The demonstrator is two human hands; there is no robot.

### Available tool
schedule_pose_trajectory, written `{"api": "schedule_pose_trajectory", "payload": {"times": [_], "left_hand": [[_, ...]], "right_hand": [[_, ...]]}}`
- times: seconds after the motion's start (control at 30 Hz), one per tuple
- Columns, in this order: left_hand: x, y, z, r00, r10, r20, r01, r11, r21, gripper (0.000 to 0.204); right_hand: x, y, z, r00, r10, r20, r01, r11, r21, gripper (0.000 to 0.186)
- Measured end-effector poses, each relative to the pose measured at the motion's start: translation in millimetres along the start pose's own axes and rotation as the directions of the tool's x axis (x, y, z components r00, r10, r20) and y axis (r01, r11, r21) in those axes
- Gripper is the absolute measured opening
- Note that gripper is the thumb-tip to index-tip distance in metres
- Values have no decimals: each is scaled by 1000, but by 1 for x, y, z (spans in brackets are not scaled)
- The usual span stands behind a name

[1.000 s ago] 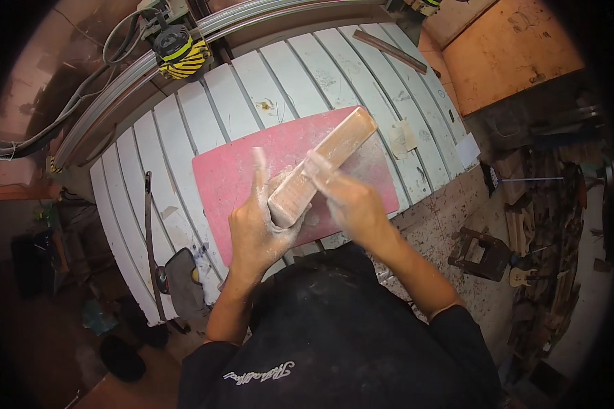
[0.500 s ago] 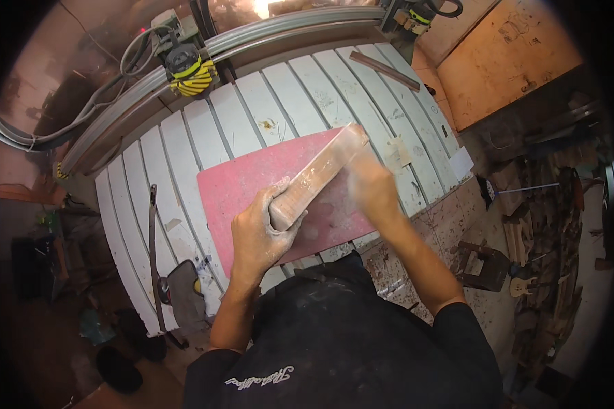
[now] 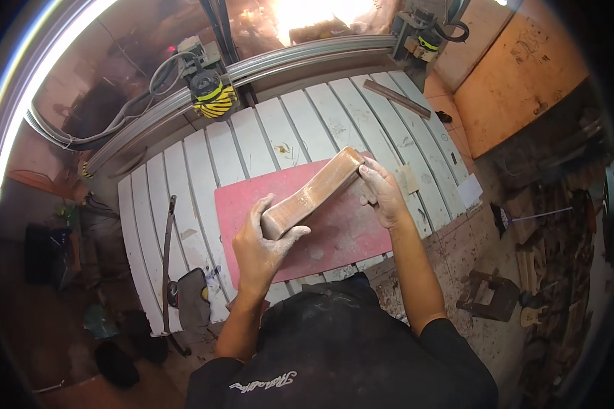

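Observation:
A curved, bent piece of wood point(image 3: 312, 193), brown and streaked with pale dust, is held aslant above a pink sheet point(image 3: 235, 204). My left hand point(image 3: 262, 238) grips its near end, with the thumb along one side and the fingers along the other. At the far end, my right hand point(image 3: 383, 193) holds the right edge; some of its fingers are partly hidden beneath the wood. White dust coats both hands. The pink sheet lies flat on a slatted white table point(image 3: 280, 123).
A gantry rail point(image 3: 307, 51) with a motor head point(image 3: 211, 94) in yellow-black stripes spans the table's back. A dark strip point(image 3: 397, 99) lies at the far right, and a long thin bar point(image 3: 168, 259) at the left beside a grey pad point(image 3: 192, 300). A wooden stool-like box point(image 3: 488, 294) stands on the floor at right.
My right hand, blurred over the wood before, now holds its far right edge in plain sight. The view has tilted up, bringing a bright light tube into the upper left.

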State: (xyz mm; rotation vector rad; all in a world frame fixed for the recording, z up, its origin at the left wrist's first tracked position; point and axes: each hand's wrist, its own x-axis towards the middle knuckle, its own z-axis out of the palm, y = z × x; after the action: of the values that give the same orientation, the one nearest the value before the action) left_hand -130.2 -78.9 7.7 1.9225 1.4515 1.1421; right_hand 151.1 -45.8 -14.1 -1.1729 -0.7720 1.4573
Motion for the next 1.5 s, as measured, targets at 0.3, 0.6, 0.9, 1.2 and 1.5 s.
{"api": "schedule_pose_trajectory", "payload": {"times": [0.3,0.6,0.9,1.2,1.5], "left_hand": [[-7,23,28,965,-118,-235,163,970,181,39],[-3,18,21,917,-317,-241,268,939,-214,31],[-195,-110,48,579,-508,-638,742,653,153,63],[-249,-164,68,206,-504,-839,967,237,95,100],[-219,-147,46,46,-484,-874,999,-4,54,71]], "right_hand": [[8,9,12,995,-84,-50,74,983,-169,56],[32,25,-7,993,69,91,-77,994,80,52],[38,22,-9,981,107,159,-118,991,56,42],[36,18,-19,973,117,200,-125,992,28,43],[36,23,-36,953,108,283,-111,994,-4,43]]}}
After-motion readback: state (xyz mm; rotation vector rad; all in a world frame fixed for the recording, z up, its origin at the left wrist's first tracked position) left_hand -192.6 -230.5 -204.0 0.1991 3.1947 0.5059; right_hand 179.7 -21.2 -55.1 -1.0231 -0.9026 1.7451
